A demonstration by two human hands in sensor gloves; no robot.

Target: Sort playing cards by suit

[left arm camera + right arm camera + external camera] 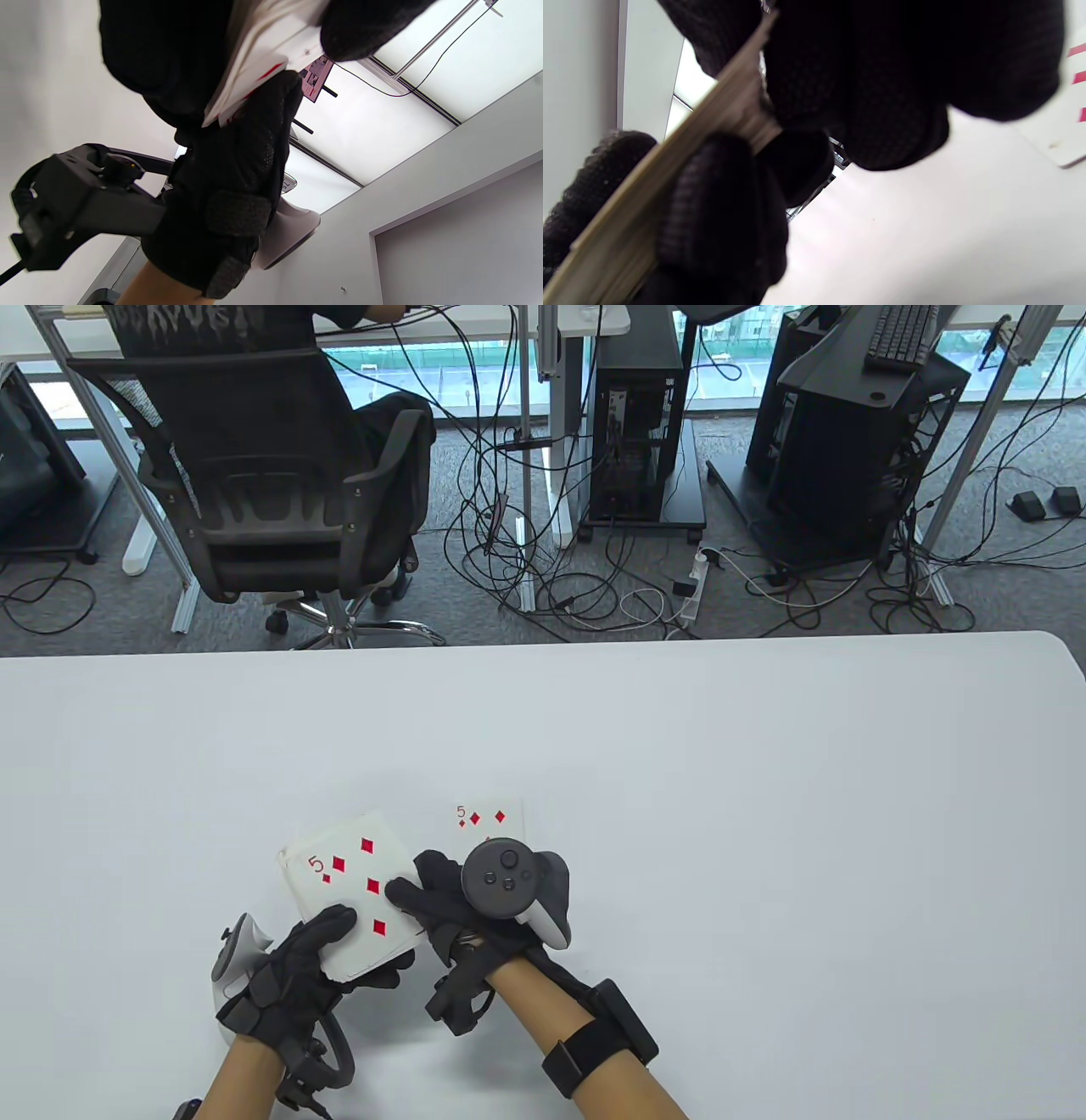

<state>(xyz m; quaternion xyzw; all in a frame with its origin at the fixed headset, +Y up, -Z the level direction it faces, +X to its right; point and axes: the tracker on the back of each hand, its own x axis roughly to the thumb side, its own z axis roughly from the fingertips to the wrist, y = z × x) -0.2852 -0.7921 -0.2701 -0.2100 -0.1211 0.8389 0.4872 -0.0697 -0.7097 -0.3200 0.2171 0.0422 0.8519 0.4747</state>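
My left hand [310, 963] grips a deck of cards [352, 891] face up just above the table, a five of diamonds on top. My right hand [441, 899] meets the deck's right edge, its thumb lying on the top card while its fingers reach in at the side, pinching that card. A second diamond card [488, 817] lies face up on the table [764, 814] just beyond the right hand, half hidden by its tracker. In the left wrist view the deck [254, 55] shows edge-on. The right wrist view shows the deck [670, 178] and the table card [1069, 140].
The white table stretches wide to the left, right and far side of the hands. Beyond its far edge are an office chair [254, 475] with a seated person, computer towers and floor cables.
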